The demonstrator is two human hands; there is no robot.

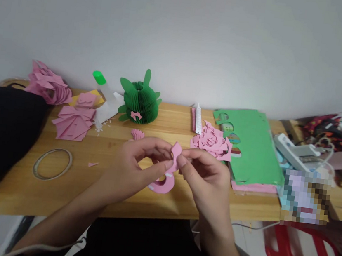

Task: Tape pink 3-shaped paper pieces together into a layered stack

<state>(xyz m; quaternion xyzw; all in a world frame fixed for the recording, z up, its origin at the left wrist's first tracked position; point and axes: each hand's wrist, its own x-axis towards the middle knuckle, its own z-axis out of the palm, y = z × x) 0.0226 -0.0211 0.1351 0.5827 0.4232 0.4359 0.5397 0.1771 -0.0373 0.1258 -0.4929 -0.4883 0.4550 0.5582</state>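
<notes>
Head view: a wooden surface (171,124) runs along a pale wall (181,42), with a red stool (287,247) by its right end. Over the surface's front middle, the left hand (137,165) and right hand (205,176) hold pink paper (168,184), each grip pinched on it between thumb and fingers.

No text, brand or number is legible. Fine print on the white tube (199,119), near the back edge of the desk (20,188), is too small to read; the pixelated item (305,198) is obscured.
</notes>
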